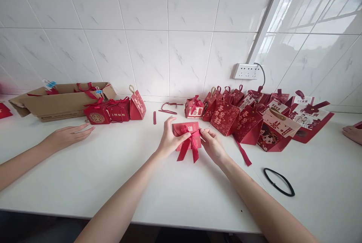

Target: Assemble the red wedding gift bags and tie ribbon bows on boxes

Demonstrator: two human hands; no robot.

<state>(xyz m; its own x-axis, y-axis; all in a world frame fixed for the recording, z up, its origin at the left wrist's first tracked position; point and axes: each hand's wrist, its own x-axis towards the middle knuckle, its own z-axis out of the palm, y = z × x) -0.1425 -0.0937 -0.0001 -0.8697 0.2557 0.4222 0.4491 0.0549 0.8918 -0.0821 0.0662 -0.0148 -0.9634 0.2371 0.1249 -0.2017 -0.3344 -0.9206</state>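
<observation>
A small red gift box (178, 128) with gold print stands on the white table in front of me. A red ribbon (185, 149) is tied round it, its two tails hanging down the near side. My left hand (171, 137) grips the box's left side, thumb pressed on the ribbon at the knot. With finger and thumb pinched, my right hand (211, 143) holds the ribbon at the box's right edge. Just behind sits another red box with a bow (195, 108). Loose red ribbon strips (170, 108) lie to its left.
Many red gift boxes (226, 116) crowd the back right. At left stand a cardboard box (62, 103) of ribbons and more red boxes (120, 111). Another person's hand (66, 135) rests at left, another hand (352, 134) at far right. A black loop (279, 182) lies near right; a power strip (247, 71) hangs on the wall.
</observation>
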